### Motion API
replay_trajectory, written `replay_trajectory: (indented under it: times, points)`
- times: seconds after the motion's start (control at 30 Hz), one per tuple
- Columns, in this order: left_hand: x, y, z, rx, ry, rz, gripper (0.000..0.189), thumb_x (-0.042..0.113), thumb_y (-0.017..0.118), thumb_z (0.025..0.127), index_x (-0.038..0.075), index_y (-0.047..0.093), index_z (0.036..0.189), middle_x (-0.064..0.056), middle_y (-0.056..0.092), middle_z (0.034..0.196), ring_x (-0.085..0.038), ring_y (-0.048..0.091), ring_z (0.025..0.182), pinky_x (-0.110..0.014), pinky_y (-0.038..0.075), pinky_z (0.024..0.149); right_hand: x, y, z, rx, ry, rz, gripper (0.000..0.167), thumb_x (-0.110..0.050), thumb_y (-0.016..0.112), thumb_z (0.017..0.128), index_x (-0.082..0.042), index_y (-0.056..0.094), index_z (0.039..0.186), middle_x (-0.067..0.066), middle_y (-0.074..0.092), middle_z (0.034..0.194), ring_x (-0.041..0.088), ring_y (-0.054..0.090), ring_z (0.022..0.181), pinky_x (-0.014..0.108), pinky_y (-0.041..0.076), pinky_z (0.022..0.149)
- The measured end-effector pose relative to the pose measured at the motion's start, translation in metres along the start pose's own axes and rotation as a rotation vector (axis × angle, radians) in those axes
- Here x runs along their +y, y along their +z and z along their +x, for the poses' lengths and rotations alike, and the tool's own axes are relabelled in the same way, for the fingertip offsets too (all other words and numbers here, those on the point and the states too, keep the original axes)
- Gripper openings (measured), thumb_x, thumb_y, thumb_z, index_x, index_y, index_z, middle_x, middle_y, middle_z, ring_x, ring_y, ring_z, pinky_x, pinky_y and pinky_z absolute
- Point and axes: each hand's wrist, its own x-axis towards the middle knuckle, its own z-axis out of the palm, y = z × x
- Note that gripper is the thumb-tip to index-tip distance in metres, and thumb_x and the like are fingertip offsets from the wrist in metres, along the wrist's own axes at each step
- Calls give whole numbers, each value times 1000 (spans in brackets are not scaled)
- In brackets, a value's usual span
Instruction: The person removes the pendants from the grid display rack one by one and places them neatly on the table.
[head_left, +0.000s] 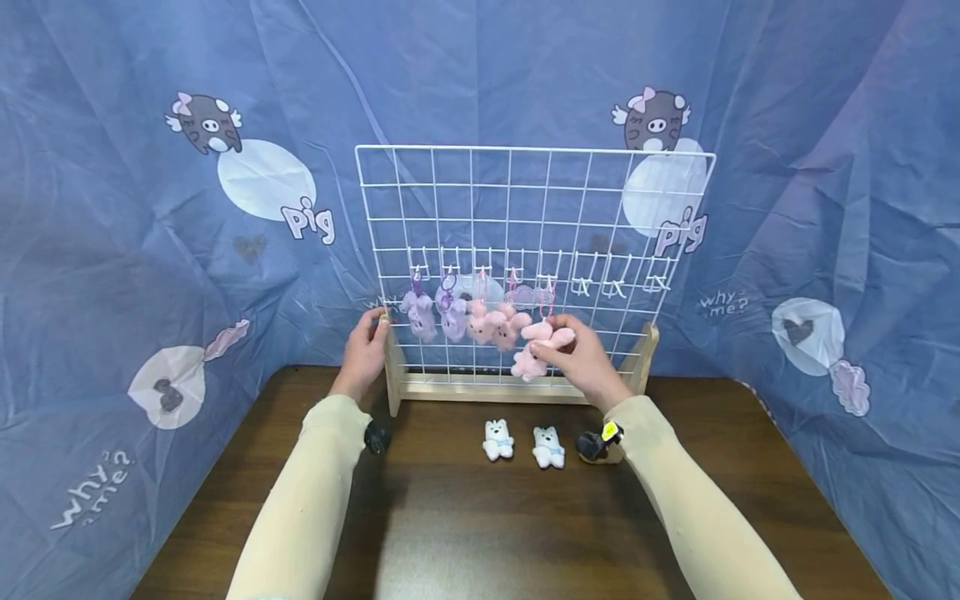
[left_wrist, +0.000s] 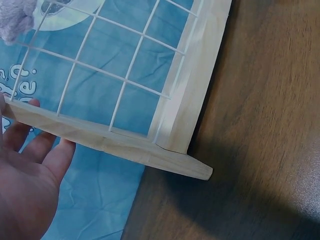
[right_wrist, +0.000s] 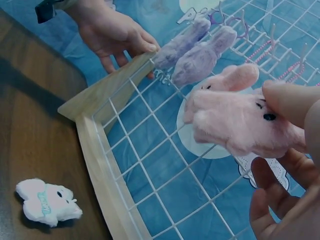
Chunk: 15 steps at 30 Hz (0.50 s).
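Two sleeves (head_left: 693, 496); two hands (head_left: 587, 358); seven plushies (head_left: 528, 365)

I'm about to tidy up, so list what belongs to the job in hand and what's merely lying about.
Job:
pink plush in the right hand
wire rack, held by the left hand
bare hooks
hung purple plushes
hung pink plushes
probably the two white plushes, not yet hung

Merely around it:
table, as work surface
printed cloth backdrop
dark wrist devices

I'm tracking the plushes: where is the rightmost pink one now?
In the head view, the rightmost pink plush is just right of centre, pinched in the right hand in front of the white wire grid, right of two other pink plushes.
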Motion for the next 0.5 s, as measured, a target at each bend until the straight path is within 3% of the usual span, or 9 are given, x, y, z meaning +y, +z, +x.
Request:
replay_trajectory:
  times: [0.23,0.5]
  points:
    - [1,0,-1,4,2,7,37,20,45,114,8,51,149,-22,61,143,-33,54,133,-50,41,112,-4,-2,-9,5,-45,-8,46,-11,79,95,1,58,134,9,64,106,14,62,85,26,55,72]
    - [0,0,0,3,-10,5,37,21,44,114,9,51,149,-22,61,144,-33,53,133,-50,41,111,-12,-3,-18,-23,-93,-24,44,-10,79,95,1,59,133,14,63,111,17,65,84,26,58,72]
